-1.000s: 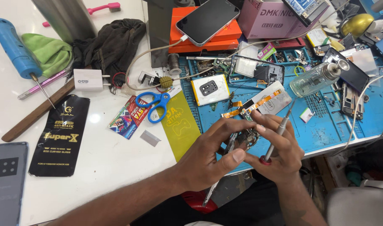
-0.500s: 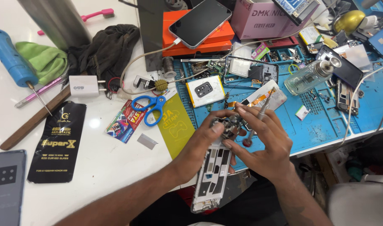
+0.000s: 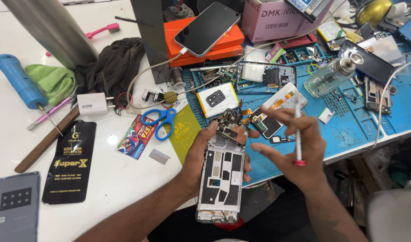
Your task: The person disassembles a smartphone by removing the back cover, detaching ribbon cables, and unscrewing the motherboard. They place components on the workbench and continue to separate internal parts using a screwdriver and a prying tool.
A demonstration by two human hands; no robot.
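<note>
My left hand (image 3: pixel 197 157) grips an opened phone frame (image 3: pixel 220 181) from below, its bare inner side facing up and its top end pointing away from me. A small circuit board (image 3: pixel 233 127) with a copper-coloured shield sits at the frame's top end, under my left fingertips. My right hand (image 3: pixel 296 150) hovers just right of the frame and holds a thin white screwdriver (image 3: pixel 298 134) with a red cap, upright between thumb and fingers. Its index finger stretches toward the frame.
A blue work mat (image 3: pixel 349 121) carries phone parts, a glass bottle (image 3: pixel 332 77) and a white camera cover (image 3: pixel 216 98). Blue scissors (image 3: pixel 159 119), a white charger (image 3: pixel 94 104), a black screen-protector pack (image 3: pixel 71 161), a blue electric screwdriver (image 3: pixel 19 83) and an orange box (image 3: pixel 201 47) under a phone lie around.
The phone frame has come up from under my hands into full view, held lengthwise by my left hand. My right hand has drawn back to the right with the screwdriver turned upright.
</note>
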